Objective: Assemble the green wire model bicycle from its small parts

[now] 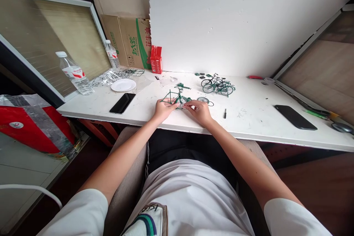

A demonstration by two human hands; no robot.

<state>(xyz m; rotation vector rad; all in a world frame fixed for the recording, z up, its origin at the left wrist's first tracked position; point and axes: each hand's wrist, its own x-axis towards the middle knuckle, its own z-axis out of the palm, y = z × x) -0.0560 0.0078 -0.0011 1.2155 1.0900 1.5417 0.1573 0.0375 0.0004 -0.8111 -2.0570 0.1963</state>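
Observation:
Between my hands is a green model bicycle, with one spoked wheel fitted in its fork. My left hand is closed on it from the left, thumb near the wheel. The fingers of my right hand are pinched at the wheel's right side; whether a small part sits between them is hidden. Just beyond my right hand lies a loose spoked wheel with a thin ring at its edge. A small green part rests behind the handlebar. Further back right stand assembled model bicycles.
A black phone and a white paper plate lie left, with water bottles behind. A small dark screwdriver-like piece lies right of my hands, and another phone further right. A red box stands at the back.

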